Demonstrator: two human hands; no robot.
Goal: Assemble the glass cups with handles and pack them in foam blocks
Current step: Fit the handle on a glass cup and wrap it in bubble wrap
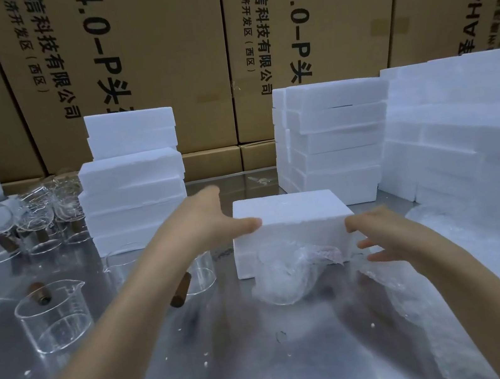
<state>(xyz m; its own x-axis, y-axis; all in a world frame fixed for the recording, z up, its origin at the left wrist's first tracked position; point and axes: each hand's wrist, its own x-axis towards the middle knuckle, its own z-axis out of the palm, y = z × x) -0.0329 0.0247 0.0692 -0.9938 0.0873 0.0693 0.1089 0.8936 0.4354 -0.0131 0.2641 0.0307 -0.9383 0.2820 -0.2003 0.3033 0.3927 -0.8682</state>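
A white foam block (pixel 291 225) lies flat on the steel table (pixel 221 343), a plastic-wrapped glass cup (pixel 285 277) touching its front, and clear handled cups (pixel 53 316) stand left.

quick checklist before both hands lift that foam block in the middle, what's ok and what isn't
1. Left hand on the foam block: ok, thumb touches its left top edge.
2. Right hand on the block: not ok, open beside its right end.
3. Block closed: cannot tell.
4. Crumpled plastic wrap clear of the block: not ok, it lies against the front face.
5. Glass cup with wooden handle clear of the left arm: not ok, right beside the forearm.
6. Steel table room in front: ok.
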